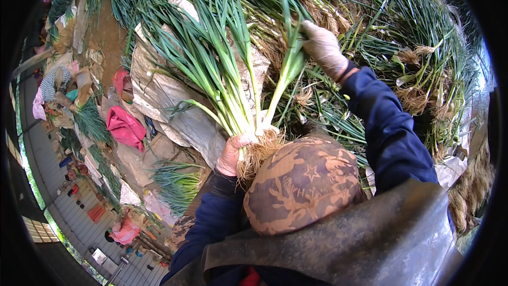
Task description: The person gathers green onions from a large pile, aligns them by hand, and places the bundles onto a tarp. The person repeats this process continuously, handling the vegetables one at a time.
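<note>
My left hand (234, 154), in a thin pale glove, is closed around the root end of a bunch of green onions (238, 107). Their white stems stand up from its grip, and the green leaves fan away to the upper left. Stringy roots (258, 153) hang beside my knee, which is in camouflage cloth (303, 184). My right hand (323, 45), gloved too, is at the leaves of a thicker stalk (283, 75) on the bunch's right side. Its fingers are partly hidden, so I cannot tell whether they grip it.
Heaps of green onions (420, 43) with roots lie at the right and top. A pale sack (174, 91) spreads beneath the bunch. A smaller pile (178, 184) and a pink cloth (125, 127) are at the left. Farther off, a person in a pink top (126, 231) is visible.
</note>
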